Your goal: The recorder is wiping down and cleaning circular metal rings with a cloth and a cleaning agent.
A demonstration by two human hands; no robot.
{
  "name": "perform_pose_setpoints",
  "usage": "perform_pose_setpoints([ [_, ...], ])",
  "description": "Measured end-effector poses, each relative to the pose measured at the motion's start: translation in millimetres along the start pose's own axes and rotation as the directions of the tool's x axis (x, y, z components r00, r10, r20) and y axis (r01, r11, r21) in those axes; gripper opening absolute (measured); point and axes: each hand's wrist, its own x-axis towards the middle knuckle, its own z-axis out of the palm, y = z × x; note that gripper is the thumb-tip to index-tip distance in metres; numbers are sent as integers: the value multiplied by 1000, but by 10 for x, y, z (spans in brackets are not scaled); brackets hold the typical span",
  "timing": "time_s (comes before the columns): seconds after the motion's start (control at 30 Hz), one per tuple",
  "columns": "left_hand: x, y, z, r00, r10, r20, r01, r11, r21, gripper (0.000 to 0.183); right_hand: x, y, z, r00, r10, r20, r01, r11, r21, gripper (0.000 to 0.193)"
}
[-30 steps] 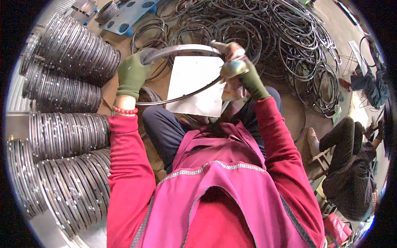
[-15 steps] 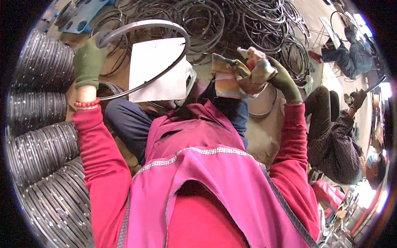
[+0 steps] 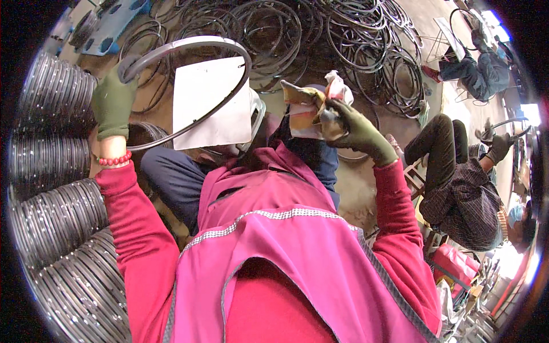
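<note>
My left hand (image 3: 114,103), in a green glove, is closed round a dark bicycle-type rim hoop (image 3: 247,68), held up at its left side. The hoop curves over a white board (image 3: 209,103) in front of my knees. In my right hand (image 3: 360,128), also gloved in green, a crumpled multicoloured rag (image 3: 306,108) is pinched between thumb and fingers. The rag hangs to the right of the board, apart from the hoop.
Stacks of dark hoops (image 3: 54,223) line the left side. Loose hoops (image 3: 366,34) lie heaped on the floor ahead, near a blue plastic pallet (image 3: 111,28). At the right sits a co-worker (image 3: 463,211) holding a hoop; another person (image 3: 486,71) is farther off.
My right hand has moved left with the rag, toward the board, and its fingers have turned inward. The left hand and hoop have shifted slightly left and lower in view.
</note>
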Motion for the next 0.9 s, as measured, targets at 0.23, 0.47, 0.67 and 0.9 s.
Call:
perform_pose_setpoints([
  [0.23,6,-131,44,999,-36,15,35,998,56,39,-89,-142,-8,999,38,-31,-29,963,267,78],
  [0.47,16,-54,31,999,-20,31,19,999,36,38,-45,-81,133,974,209,-88,-115,788,605,73],
  [0.67,70,-109,26,999,-40,35,40,999,-4,36,189,46,304,933,213,-289,-248,965,-87,74],
  [0.9,5,136,-25,993,-118,-14,118,989,86,32,196,5,495,938,138,-319,-280,843,-459,48],
])
